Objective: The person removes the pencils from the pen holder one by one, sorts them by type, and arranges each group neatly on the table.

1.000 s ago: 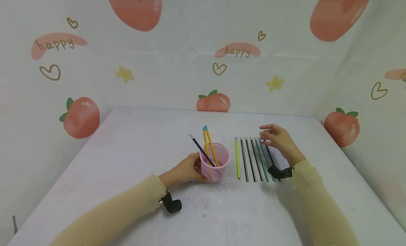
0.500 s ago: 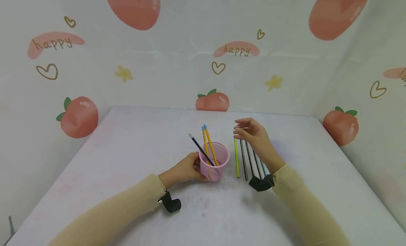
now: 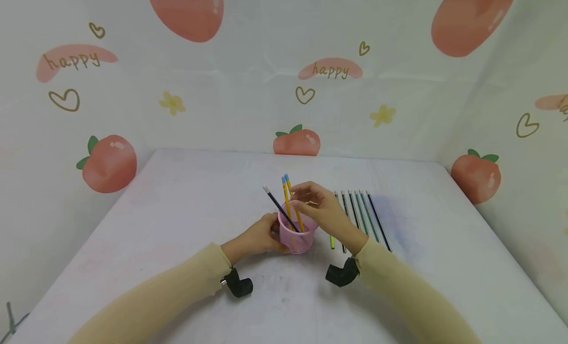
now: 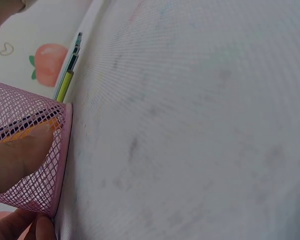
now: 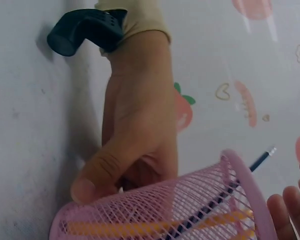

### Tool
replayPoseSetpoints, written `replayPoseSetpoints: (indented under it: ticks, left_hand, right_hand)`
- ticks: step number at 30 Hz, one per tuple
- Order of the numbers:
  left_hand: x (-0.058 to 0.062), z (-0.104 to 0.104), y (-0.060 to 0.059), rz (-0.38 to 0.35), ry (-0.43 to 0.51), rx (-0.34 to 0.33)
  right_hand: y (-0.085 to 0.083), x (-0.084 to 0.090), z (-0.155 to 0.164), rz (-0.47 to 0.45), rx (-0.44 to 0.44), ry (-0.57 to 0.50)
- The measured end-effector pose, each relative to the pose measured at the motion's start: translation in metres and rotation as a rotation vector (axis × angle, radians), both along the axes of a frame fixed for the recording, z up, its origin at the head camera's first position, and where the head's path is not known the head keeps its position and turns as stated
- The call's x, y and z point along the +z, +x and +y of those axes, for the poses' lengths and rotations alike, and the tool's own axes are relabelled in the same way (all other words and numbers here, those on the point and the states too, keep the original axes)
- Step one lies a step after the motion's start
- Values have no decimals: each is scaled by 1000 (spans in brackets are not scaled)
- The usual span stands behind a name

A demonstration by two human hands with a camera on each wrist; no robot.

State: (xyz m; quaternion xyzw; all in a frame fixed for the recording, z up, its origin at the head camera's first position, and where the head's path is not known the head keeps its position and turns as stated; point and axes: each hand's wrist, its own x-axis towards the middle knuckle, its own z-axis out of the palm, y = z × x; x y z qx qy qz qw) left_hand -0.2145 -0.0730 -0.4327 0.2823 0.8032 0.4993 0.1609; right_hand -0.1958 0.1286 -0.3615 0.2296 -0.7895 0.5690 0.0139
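Observation:
A pink mesh cup (image 3: 299, 238) stands mid-table with two yellow pencils (image 3: 287, 185) and one dark pencil (image 3: 272, 197) leaning in it. My left hand (image 3: 259, 235) grips the cup's left side; the thumb (image 4: 15, 155) presses the mesh (image 4: 32, 150), and the right wrist view shows that hand (image 5: 135, 135) wrapped behind the cup (image 5: 165, 210). My right hand (image 3: 319, 208) hovers over the cup's mouth, curved fingertips at the yellow pencils; whether they pinch one is unclear. A row of several pencils (image 3: 361, 211) lies to the right, with a yellow-green pencil (image 3: 332, 243) nearest the cup.
The white table (image 3: 177, 211) is walled by a peach-print backdrop (image 3: 297, 142) at the back and both sides. Black wrist cameras sit under the left sleeve (image 3: 239, 286) and the right sleeve (image 3: 339, 274).
My right hand has moved left from the far end of the pencil row, across it, to just above the cup. The left hand and cup have stayed put.

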Motion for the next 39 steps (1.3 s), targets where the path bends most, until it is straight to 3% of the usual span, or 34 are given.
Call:
replayPoseSetpoints:
  ticks: [7, 15, 22, 30, 39]
  left_hand:
    - [0, -1, 0, 5, 12, -9]
    - [-2, -1, 1, 2, 17, -9]
    - [-2, -1, -1, -5, 19, -24]
    - [-1, -2, -1, 28, 10, -33]
    - [0, -2, 0, 35, 60, -62]
  right_hand:
    - [-1, 2, -9, -13, 40, 78]
    - [-3, 8, -17, -73, -1, 227]
    - [-3, 11, -23, -65, -6, 322]
    - [-3, 10, -26, -35, 1, 357]
    - [-1, 8, -23, -37, 21, 347]
